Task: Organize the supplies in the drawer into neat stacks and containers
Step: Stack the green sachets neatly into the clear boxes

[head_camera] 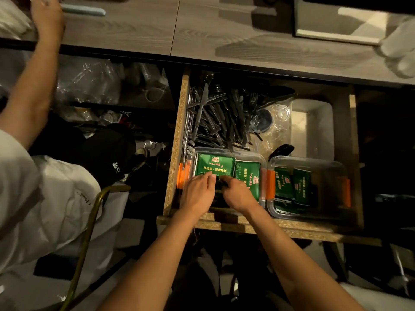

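Your left hand (197, 193) and right hand (238, 194) sit together inside the near-left clear container (229, 153) of the drawer (177, 140), left fingers flat on the green packets (214, 164) just ahead, right pinching something dark, identity unclear.

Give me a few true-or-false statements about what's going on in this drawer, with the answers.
1. Both hands reach into the left clear container, with the left hand and right hand side by side. True.
2. The packets in the containers are red. False: the green packets are green with light print.
3. The dark plastic cutlery lies in a loose pile behind the containers. True.
4. The right clear container holds nothing. False: green packets are inside it too.
5. The grey tray at the back right is packed with forks. False: its visible part looks bare.
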The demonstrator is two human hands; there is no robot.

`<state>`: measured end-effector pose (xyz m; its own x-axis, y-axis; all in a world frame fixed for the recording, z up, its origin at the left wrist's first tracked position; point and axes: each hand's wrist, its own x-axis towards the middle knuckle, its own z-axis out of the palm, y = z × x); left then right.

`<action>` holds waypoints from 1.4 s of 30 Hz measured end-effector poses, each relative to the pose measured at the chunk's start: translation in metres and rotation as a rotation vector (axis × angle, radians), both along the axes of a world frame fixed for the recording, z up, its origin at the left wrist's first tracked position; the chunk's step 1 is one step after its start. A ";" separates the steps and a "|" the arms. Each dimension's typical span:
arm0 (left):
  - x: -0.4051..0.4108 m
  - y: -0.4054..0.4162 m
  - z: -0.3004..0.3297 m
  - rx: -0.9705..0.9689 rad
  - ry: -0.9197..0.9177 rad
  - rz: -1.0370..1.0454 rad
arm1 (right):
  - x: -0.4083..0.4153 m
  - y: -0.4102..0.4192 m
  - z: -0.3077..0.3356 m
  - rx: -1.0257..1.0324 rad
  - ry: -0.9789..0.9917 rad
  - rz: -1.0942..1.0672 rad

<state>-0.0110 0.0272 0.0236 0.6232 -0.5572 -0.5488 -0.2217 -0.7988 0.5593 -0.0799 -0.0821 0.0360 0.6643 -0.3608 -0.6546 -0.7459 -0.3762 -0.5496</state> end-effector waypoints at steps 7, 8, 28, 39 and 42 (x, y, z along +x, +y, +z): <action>0.006 -0.011 0.000 0.088 0.003 -0.005 | -0.015 0.000 0.015 0.035 -0.145 -0.187; 0.007 -0.014 0.003 0.097 0.011 0.002 | -0.017 0.004 0.014 0.054 -0.111 -0.130; -0.034 -0.008 0.016 -0.041 0.230 0.486 | -0.029 0.007 -0.002 0.466 -0.051 -0.475; -0.074 -0.086 0.052 -0.470 0.299 0.592 | -0.086 -0.074 0.031 0.517 -0.414 -0.840; -0.097 -0.119 0.054 -0.484 0.454 0.514 | -0.112 -0.109 0.025 0.366 -0.388 -0.954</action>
